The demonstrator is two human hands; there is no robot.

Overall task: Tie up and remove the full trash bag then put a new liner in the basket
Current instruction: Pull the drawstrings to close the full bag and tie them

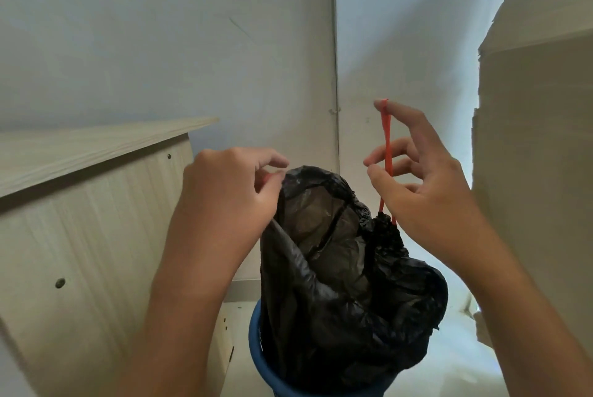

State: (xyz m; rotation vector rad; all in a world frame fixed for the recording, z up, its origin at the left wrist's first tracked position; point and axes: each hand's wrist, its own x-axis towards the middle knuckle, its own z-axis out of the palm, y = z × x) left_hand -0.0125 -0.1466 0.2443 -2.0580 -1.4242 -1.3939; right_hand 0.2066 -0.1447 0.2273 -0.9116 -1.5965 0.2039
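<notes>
Above basket (pixel 256 337), drawstring (pixel 386 146) between fingers (pixel 382 105)

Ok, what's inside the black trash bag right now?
Through the open mouth of the black trash bag, only its crinkled brownish inner plastic shows. Any trash lower down is hidden by the bag's folds and the blue basket.

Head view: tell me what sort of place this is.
Probably a corner of a home or office room. Plain painted walls meet behind a blue basket lined with a black trash bag, beside light wood furniture and cardboard.
</notes>
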